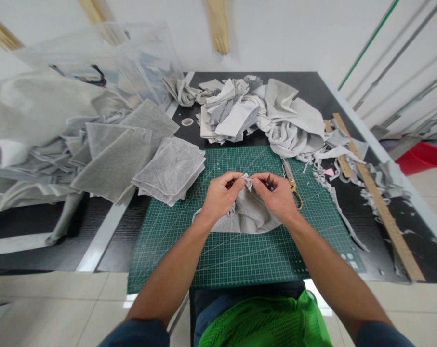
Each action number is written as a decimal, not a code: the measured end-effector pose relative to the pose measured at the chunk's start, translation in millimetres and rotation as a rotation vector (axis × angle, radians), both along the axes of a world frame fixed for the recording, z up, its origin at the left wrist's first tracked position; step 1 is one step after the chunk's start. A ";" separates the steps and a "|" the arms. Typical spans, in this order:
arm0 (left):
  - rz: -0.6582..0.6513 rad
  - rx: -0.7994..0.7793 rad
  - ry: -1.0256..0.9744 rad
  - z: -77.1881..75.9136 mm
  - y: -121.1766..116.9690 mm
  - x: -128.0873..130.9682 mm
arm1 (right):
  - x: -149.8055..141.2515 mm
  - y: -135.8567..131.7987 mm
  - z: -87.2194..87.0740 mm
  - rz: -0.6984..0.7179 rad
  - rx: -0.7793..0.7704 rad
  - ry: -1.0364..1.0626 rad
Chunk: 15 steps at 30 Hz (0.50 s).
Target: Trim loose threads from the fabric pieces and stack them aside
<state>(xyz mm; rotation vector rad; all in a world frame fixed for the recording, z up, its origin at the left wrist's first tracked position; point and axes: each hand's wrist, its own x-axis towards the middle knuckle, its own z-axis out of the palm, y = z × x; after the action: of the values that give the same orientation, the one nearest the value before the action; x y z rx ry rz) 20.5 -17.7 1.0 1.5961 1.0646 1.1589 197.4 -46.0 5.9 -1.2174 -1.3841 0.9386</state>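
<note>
My left hand [221, 195] and my right hand [276, 195] meet over the green cutting mat [240, 255], both pinching the top edge of a small grey cloth piece [249, 214]. The cloth hangs down from my fingers and bunches on the mat below them. Gold-handled scissors [292, 183] lie on the mat just right of my right hand.
A stack of cut grey squares [171, 168] sits at the mat's left corner, with more grey sheets [113, 154] beyond it. A heap of grey fabric [269, 113] fills the back. Wooden rulers [377, 197], scraps and a pink chalk piece [328, 171] lie right. Green mesh [265, 323] covers my lap.
</note>
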 end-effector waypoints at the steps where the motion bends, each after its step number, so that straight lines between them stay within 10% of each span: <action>1: -0.005 0.012 -0.004 -0.3 0.0 0.5 | -0.6 0.2 -0.1 0.000 -0.005 0.006; 15: 0.025 0.003 -0.039 -2.5 4.1 -0.7 | -0.3 3.8 -8.8 -0.042 0.073 0.023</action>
<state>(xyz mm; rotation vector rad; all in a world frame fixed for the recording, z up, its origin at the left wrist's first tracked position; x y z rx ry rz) 19.8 -13.6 -1.6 1.5605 1.0599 1.2044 197.1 -42.2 -2.9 -1.1732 -1.3582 0.8633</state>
